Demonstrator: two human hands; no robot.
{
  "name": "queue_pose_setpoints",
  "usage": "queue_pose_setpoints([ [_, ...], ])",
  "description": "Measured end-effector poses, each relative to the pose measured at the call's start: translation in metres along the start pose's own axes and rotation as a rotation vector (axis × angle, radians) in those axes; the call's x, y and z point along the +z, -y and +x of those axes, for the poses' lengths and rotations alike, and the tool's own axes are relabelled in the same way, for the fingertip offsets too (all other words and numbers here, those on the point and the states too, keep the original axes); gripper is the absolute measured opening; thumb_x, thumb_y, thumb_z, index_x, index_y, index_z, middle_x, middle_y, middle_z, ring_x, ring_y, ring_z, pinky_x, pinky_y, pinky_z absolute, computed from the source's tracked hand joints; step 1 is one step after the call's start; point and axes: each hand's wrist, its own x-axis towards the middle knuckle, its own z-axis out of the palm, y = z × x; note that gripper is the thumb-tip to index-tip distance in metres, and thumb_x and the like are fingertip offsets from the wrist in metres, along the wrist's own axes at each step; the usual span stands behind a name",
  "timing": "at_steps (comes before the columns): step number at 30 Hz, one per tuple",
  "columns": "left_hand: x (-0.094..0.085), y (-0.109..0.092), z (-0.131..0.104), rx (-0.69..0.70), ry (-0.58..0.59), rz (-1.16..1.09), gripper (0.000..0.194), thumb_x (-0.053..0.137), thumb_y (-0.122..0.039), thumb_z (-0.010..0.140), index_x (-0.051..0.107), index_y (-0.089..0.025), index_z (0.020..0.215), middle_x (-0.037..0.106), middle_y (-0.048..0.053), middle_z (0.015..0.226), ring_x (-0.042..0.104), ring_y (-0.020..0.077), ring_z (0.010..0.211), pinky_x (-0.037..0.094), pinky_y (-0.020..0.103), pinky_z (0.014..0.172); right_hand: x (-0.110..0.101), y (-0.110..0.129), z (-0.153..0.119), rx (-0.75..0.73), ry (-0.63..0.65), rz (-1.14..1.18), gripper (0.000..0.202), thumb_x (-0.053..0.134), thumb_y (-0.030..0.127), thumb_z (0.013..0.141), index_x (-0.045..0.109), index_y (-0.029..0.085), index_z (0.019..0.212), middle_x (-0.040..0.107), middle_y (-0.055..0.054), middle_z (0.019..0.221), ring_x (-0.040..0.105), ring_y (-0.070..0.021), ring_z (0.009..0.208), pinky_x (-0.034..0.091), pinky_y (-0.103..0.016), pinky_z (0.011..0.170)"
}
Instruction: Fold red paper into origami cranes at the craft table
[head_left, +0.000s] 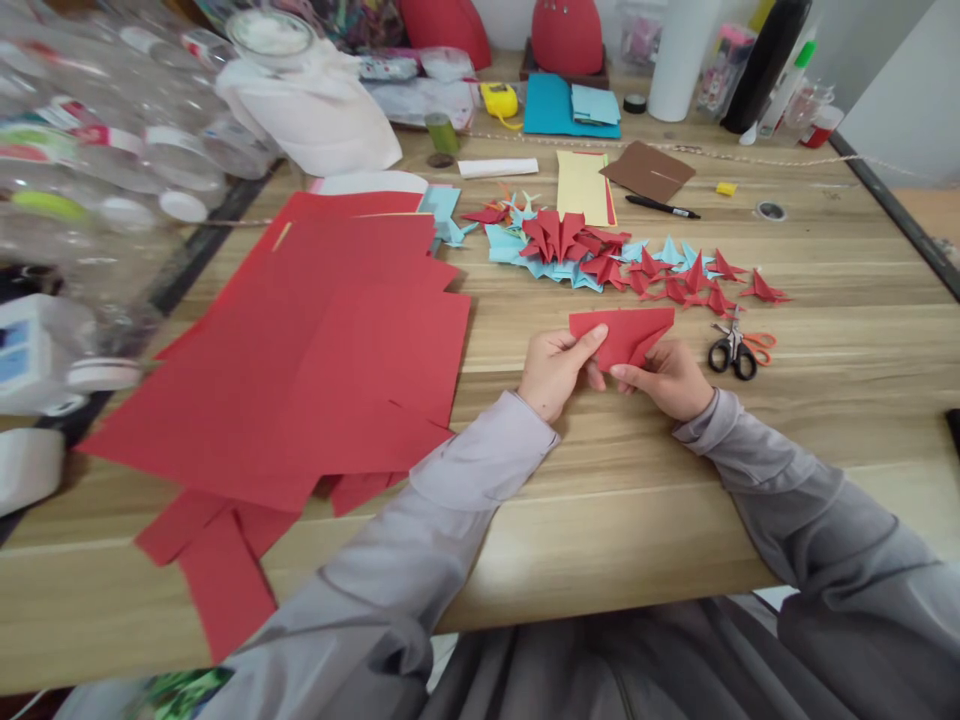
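Observation:
A partly folded piece of red paper (626,330) is held up between both hands, over the middle of the table. My left hand (556,368) pinches its left side, thumb on the front face. My right hand (671,380) grips the lower right part, where a slanted fold shows; its thumb lies along the bottom edge. Just beyond the paper lie red and light blue folded paper figures (694,275) in a cluster. To the right of my right hand rest scissors with black handles (733,352), with an orange-handled pair (761,345) partly beneath them.
Large red paper sheets (322,350) cover the table's left side, with smaller red strips (225,580) near the front edge. Plastic bottles (112,150) crowd the far left. Behind are a black pen (662,207), brown paper (649,172), a yellow tape measure (499,100) and a white bottle (679,60).

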Motion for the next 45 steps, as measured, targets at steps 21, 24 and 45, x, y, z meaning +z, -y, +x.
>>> queue_pose_setpoints([
  [21,0.0,0.003,0.001,-0.028,-0.035,-0.064,0.063,0.048,-0.075,0.073,0.059,-0.014,0.061,0.055,0.002,0.044,0.057,0.0135,0.042,0.044,0.022,0.039,0.0,0.001,-0.002,0.072,-0.176,0.024,0.049,0.066,0.061,0.069,0.063,0.015,0.053,0.06,-0.002,0.047,0.048,-0.008,0.041,0.037,-0.021,0.041],
  [24,-0.002,0.005,0.004,-0.027,-0.048,-0.079,0.065,0.041,-0.075,0.076,0.062,-0.013,0.075,0.058,0.004,0.052,0.059,0.0148,0.046,0.044,0.023,0.039,0.0,0.001,-0.001,0.08,-0.2,0.044,0.049,0.068,0.059,0.067,0.061,0.015,0.049,0.059,-0.001,0.045,0.047,-0.0078,0.04,0.036,-0.021,0.04],
  [45,-0.002,0.009,-0.008,0.711,-0.197,0.568,0.011,0.057,-0.028,0.084,0.063,-0.019,0.08,0.062,0.004,0.079,0.058,0.0158,0.077,0.047,0.03,0.073,0.001,0.0,-0.003,0.049,-0.355,0.172,0.056,0.052,0.068,0.076,0.062,0.016,0.059,0.059,-0.002,0.052,0.052,-0.0095,0.043,0.04,-0.022,0.041],
])
